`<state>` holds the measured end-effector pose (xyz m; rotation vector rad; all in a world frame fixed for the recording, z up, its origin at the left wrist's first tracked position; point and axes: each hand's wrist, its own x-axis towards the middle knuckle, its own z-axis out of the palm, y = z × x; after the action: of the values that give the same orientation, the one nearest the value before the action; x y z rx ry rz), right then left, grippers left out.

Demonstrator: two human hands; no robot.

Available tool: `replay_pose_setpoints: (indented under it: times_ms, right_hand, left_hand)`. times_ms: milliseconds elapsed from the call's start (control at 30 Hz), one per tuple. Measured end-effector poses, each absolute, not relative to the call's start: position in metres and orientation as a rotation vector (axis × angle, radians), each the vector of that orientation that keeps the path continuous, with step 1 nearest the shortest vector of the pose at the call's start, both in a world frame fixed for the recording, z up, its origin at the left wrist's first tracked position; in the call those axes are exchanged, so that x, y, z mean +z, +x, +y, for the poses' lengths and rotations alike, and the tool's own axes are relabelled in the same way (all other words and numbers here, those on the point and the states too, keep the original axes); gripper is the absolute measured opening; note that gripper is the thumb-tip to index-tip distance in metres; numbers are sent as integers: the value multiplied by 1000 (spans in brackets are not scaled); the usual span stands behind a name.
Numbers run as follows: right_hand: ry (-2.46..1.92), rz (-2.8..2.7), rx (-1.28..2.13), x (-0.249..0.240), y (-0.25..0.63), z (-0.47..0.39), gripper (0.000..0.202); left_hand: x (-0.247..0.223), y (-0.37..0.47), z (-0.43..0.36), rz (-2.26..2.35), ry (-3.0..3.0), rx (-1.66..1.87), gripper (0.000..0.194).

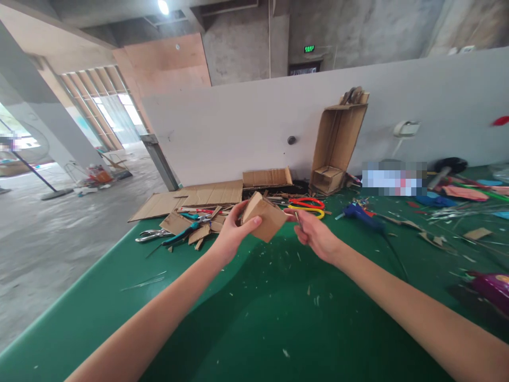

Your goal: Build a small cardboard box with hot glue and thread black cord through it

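Note:
My left hand (234,233) grips a small brown cardboard box (272,220) from its left side, thumb across the near face. The box is tilted and held above the green table. Just to its right, my right hand (316,237) is closed around a thin, dark, stick-like piece (297,218), too small to name. The right fingertips are close to the box's right corner; whether they touch it I cannot tell. Behind the hands lie scissors with red and yellow handles (318,212). Teal-handled pliers (186,232) rest among cardboard scraps (174,223) on the left.
A tall open cardboard box (341,132) stands against the white panel (238,127). On the right, a blue glue gun (362,215) trails its cable. Small scraps dot the green table (254,318). A purple object (493,291) sits at the right edge.

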<state>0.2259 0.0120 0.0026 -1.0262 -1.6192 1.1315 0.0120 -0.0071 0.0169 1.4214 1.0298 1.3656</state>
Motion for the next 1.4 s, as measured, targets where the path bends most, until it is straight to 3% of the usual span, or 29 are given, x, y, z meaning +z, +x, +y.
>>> replay_pose_setpoints:
  times_ms: [133,233,367,467,567,667,700,767,833,967,1100,1267,1400]
  right_hand:
    - [-1321,-1831,608,-4,238,28,43]
    - [-1304,-2001,493,-9,245,32,26]
    - [-1279,-2204,375,-12,252,31,22]
    - [-1289,-2273,315,-8,255,32,22]
    - [-1333,-2282,288,1,255,32,23]
    - [-1391,-2279,298,14,254,31,25]
    - [-1411,-2281,294,18,253,32,27]
    - [-1454,-2292,260,24,250,41,29]
    - [-1512,-2313,208,27,247,61,26]
    - [-1735,-2318,106,27,240,122,23]
    - [-1903,-2308,0,22,238,171,33]
    - [-1944,-2288,-178,12,240,187,34]
    - [-1907,-2294,-283,9,244,187,34]
  left_hand:
    - [26,3,-8,1180,1781,1101,85]
    - [25,3,-12,1141,2047,861,96]
    - [27,1,-16,1150,2256,693,97]
    - [41,-8,-15,1260,2353,685,89]
    - [64,-21,-13,1435,2334,792,63]
    - [87,-32,-9,1551,2229,1203,23]
    - [93,-35,-8,1510,2105,1431,18]
    - [102,-36,-7,1284,1784,1749,19]
    - [104,-32,-6,1072,1547,1806,19]
    - [86,-15,-4,986,1422,1638,21]
    - [55,0,0,1032,1449,1444,28]
    - [39,4,3,1135,1584,1263,31]
    - [37,1,16,1304,1971,1085,23]
